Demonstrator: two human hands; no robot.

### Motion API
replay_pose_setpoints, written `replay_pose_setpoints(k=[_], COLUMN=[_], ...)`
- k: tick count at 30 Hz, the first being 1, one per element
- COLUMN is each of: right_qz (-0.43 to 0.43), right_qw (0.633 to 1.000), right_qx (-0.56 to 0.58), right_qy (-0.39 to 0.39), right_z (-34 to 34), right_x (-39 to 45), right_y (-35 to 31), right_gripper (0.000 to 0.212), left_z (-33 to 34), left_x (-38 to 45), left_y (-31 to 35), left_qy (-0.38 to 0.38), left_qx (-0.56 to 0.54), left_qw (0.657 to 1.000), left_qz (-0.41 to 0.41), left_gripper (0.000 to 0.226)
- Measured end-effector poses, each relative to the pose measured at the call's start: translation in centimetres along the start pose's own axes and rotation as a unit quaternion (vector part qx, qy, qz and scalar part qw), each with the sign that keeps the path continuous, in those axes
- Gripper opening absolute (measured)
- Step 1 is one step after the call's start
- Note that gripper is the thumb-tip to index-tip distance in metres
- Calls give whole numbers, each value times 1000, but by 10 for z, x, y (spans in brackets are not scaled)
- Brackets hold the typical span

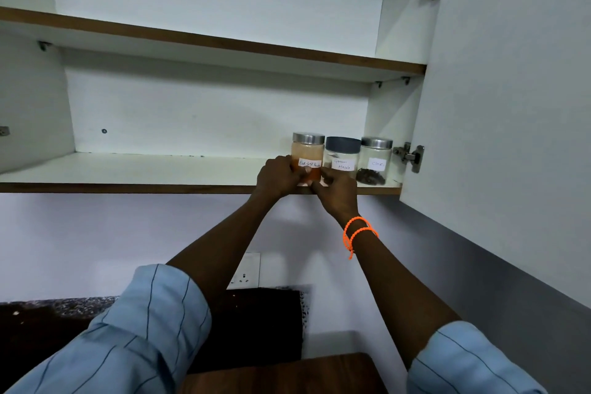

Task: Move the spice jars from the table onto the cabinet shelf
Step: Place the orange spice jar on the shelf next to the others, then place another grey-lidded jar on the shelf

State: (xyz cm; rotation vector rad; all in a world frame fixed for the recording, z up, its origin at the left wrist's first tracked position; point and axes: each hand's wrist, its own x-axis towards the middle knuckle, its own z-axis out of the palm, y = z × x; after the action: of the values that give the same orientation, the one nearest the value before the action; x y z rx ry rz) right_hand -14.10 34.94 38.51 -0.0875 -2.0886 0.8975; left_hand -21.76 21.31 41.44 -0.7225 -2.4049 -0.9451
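Both hands, the left hand (277,176) and right hand (336,189), clasp the red chilli powder jar (307,155) low on the lower cabinet shelf (153,169), probably squaring it beside the garam masala jar (342,158) and cloves jar (375,161), labels outward.

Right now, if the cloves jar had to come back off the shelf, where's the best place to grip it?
Probably round the glass body of the cloves jar, below its metal lid, from the front. It stands upright at the shelf edge; the masala jar crowds its left, the cabinet wall its right.
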Motion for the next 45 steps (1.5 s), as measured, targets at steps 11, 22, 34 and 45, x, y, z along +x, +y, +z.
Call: replay_pose_setpoints(k=[11, 22, 34, 45], right_qz=[-68, 46, 258, 366], right_qw=[993, 982, 854, 870], right_qx=[-64, -132, -185, -81], right_qy=[76, -128, -411, -321], right_z=[8, 48, 95, 112], right_x=[-57, -238, -428, -439], right_y=[40, 155, 241, 249], right_gripper=[39, 41, 79, 79], left_z=[31, 161, 209, 226], left_x=[-53, -271, -437, -455], left_y=[-8, -111, -182, -199], left_qy=[122, -55, -346, -315], left_qx=[211, 68, 55, 12], left_qw=[966, 995, 930, 941], left_qz=[83, 54, -109, -121], left_gripper=[62, 42, 39, 26])
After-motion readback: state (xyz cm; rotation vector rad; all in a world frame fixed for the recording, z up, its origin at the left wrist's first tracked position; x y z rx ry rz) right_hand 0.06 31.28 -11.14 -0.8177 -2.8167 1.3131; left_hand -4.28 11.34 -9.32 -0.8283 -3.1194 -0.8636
